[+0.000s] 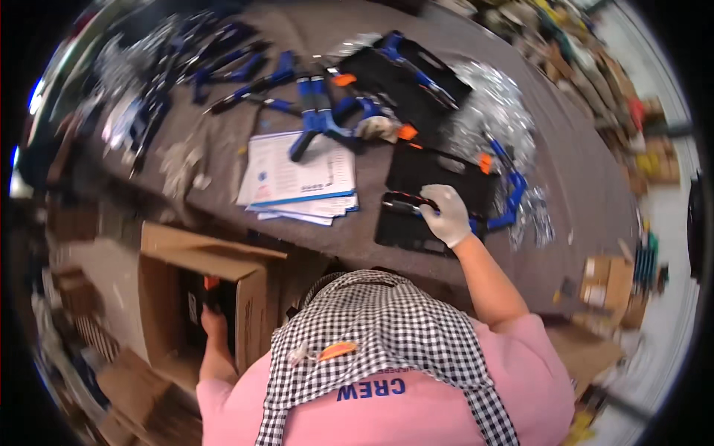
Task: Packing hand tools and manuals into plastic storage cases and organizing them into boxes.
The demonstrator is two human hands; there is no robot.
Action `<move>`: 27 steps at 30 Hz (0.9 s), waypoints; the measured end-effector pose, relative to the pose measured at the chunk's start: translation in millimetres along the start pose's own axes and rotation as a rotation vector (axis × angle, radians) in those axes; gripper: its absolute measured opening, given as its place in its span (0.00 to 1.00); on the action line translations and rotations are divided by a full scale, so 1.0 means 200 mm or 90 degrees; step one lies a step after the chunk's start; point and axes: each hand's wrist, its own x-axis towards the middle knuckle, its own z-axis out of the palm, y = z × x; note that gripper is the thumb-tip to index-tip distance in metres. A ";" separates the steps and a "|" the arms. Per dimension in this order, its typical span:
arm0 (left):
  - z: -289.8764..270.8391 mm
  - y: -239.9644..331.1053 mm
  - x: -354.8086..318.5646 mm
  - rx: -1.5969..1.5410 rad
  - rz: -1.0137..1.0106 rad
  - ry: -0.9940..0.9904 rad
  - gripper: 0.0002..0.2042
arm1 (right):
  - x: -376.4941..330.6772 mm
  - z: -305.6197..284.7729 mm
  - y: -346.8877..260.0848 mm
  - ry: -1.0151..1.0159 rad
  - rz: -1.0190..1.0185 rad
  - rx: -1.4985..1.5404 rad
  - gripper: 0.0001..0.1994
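Observation:
My right hand (448, 215), in a white glove, is closed on the end of a black tool with a red stripe (404, 202). The tool lies across a black tray (401, 234) near the front edge of the grey table (580, 171). My left hand (213, 321) is bare and reaches down into an open cardboard box (249, 297) below the table's edge. It touches a black object with an orange tip (212, 286). The fingers are in shadow, so I cannot tell whether they grip it.
A stack of printed sheets (297, 175) lies left of the tray. Several blue-handled clamps (316, 111) and more black trays (439, 167) lie farther back, with clear plastic bags (494, 111) at right. Cardboard boxes (610, 279) stand on the floor to the right.

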 end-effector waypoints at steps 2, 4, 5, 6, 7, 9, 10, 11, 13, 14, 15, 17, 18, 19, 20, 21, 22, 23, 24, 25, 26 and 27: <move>0.24 -0.48 0.17 0.160 0.101 -0.091 0.12 | -0.05 0.02 0.05 -0.021 0.043 0.010 0.10; 0.46 -0.31 0.42 0.398 0.250 -0.306 0.13 | -0.15 -0.03 0.12 -0.060 0.082 -0.060 0.10; 0.45 -0.28 0.41 0.392 0.242 -0.296 0.12 | -0.19 -0.06 0.18 -0.084 0.094 -0.086 0.10; 0.40 -0.26 0.40 0.388 0.226 -0.283 0.12 | -0.25 -0.06 0.24 -0.056 0.127 -0.109 0.10; 0.26 -0.34 0.34 0.391 0.212 -0.269 0.12 | -0.30 -0.08 0.32 -0.042 0.146 -0.124 0.10; 0.09 -0.29 0.32 0.395 0.155 -0.249 0.12 | -0.37 -0.10 0.42 -0.009 0.196 -0.153 0.10; 0.07 -0.15 0.30 0.395 0.116 -0.240 0.12 | -0.37 -0.13 0.46 0.018 0.239 -0.163 0.09; -0.10 0.06 0.38 0.388 0.131 -0.247 0.12 | -0.38 -0.21 0.50 0.053 0.298 -0.198 0.10; -0.61 0.53 0.44 0.456 -0.109 0.093 0.14 | -0.43 -0.33 0.64 0.228 0.389 -0.229 0.11; -0.85 0.97 0.44 0.473 -0.012 0.248 0.14 | -0.52 -0.42 0.74 0.272 0.533 -0.246 0.16; -1.03 1.22 0.37 0.350 0.064 0.356 0.13 | -0.53 -0.44 0.85 0.337 0.626 -0.274 0.20; -1.13 1.61 0.26 0.112 0.256 0.463 0.10 | -0.49 -0.54 1.01 0.363 0.752 -0.219 0.28; -1.13 1.81 0.24 -0.006 0.377 0.459 0.08 | -0.48 -0.58 1.11 0.372 0.833 -0.144 0.32; -0.99 1.99 0.25 -0.130 0.397 0.412 0.07 | -0.47 -0.59 1.19 0.349 0.858 -0.124 0.36; -0.85 2.19 0.22 -0.105 0.384 0.300 0.08 | -0.47 -0.61 1.26 0.324 0.886 -0.102 0.39; -0.68 2.39 0.20 -0.151 0.418 0.146 0.09 | -0.46 -0.63 1.31 0.275 0.893 -0.072 0.41; -0.51 2.63 0.11 -0.198 0.424 -0.013 0.11 | -0.46 -0.66 1.35 0.231 0.905 -0.043 0.43; -0.30 2.84 0.09 -0.218 0.552 -0.146 0.12 | -0.51 -0.66 1.42 0.297 0.879 -0.074 0.41; -0.20 3.14 -0.08 -0.226 0.580 -0.237 0.14 | -0.53 -0.67 1.42 0.311 0.846 -0.109 0.40; -0.15 3.39 -0.25 -0.157 0.573 -0.279 0.17 | -0.52 -0.70 1.38 0.326 0.813 -0.142 0.39; 0.07 3.53 -0.25 -0.144 0.640 -0.303 0.20 | -0.53 -0.72 1.34 0.326 0.762 -0.148 0.38; 0.27 3.70 -0.29 -0.179 0.692 -0.300 0.21 | -0.60 -0.71 1.34 0.355 0.712 -0.160 0.37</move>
